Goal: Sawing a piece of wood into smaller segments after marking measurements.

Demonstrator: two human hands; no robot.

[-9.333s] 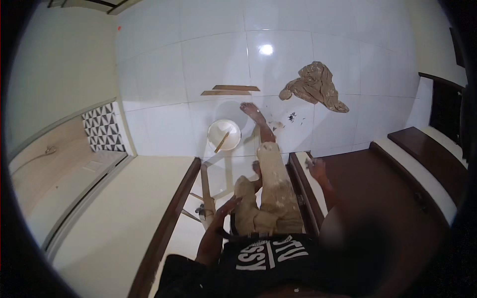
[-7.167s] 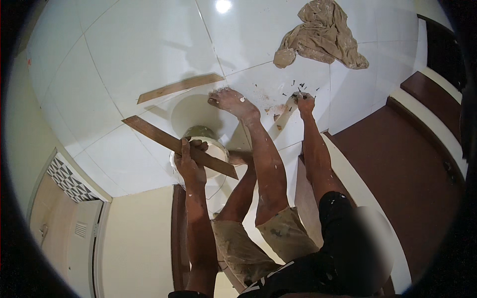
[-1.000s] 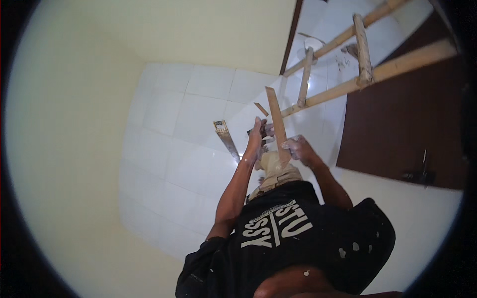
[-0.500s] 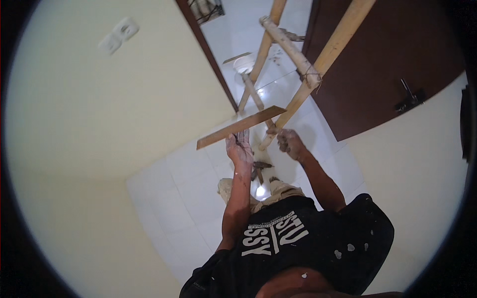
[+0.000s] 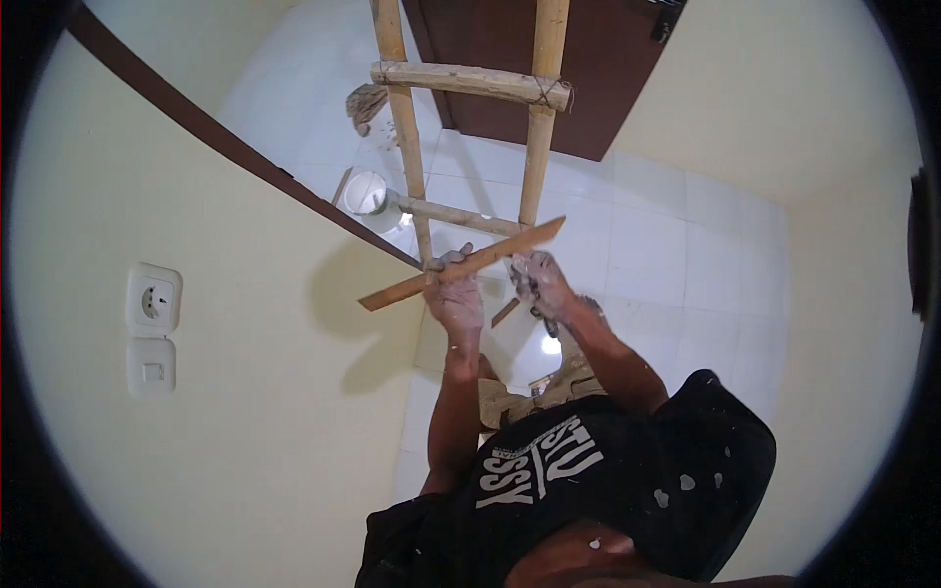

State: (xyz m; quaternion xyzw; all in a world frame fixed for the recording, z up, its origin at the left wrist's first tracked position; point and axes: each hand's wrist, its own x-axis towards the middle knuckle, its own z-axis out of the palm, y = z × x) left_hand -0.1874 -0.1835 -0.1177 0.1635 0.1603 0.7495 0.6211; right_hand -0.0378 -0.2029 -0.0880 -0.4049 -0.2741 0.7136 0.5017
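Wood strip (image 5: pixel 502 251) lies aslant in the left hand (image 5: pixel 454 296), whose grip is closed on it near the middle — probably for balance. The right hand (image 5: pixel 541 282) curls just beside its other half; whether that grip holds anything, I cannot tell. Counted: one strip held, two other wooden pieces (image 5: pixel 505 314), one bamboo ladder (image 5: pixel 538 147) showing two rungs (image 5: pixel 470 81), one bucket (image 5: pixel 372 208), one brown cloth (image 5: pixel 367 106).

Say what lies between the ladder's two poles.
In the head view, two rungs span the gap; brown door and white floor show behind, the wooden strip crossing in front.
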